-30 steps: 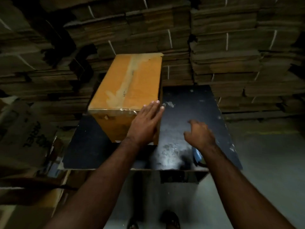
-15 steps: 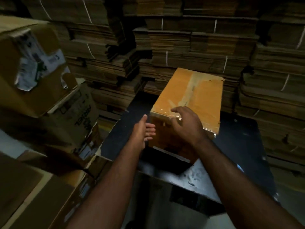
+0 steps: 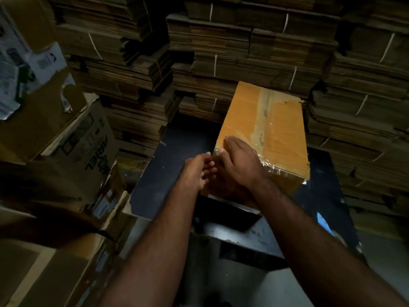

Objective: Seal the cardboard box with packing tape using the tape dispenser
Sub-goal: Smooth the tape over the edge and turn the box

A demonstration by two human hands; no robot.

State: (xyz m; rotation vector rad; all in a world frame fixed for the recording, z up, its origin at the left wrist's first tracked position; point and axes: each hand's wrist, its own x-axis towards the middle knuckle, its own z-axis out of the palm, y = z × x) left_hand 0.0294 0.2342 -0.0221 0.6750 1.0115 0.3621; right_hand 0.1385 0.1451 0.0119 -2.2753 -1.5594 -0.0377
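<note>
The right hand (image 3: 240, 161) lies palm-down over the near left corner of the box (image 3: 265, 134), fingers fairly straight across the top and thumb down the near face, touching the cardboard without clearly gripping it. The left hand (image 3: 197, 170) is just beside that corner, fingers loosely bent, their tips (image 3: 208, 154) at the box's left edge; whether they pinch anything cannot be told. Both forearms reach forward from the lower edge, converging at the corner. The box stands closed on a dark table (image 3: 177, 149), with clear tape (image 3: 272, 166) shining along its near top edge. A blue object (image 3: 323, 221), partly hidden, lies on the table right of the box.
</note>
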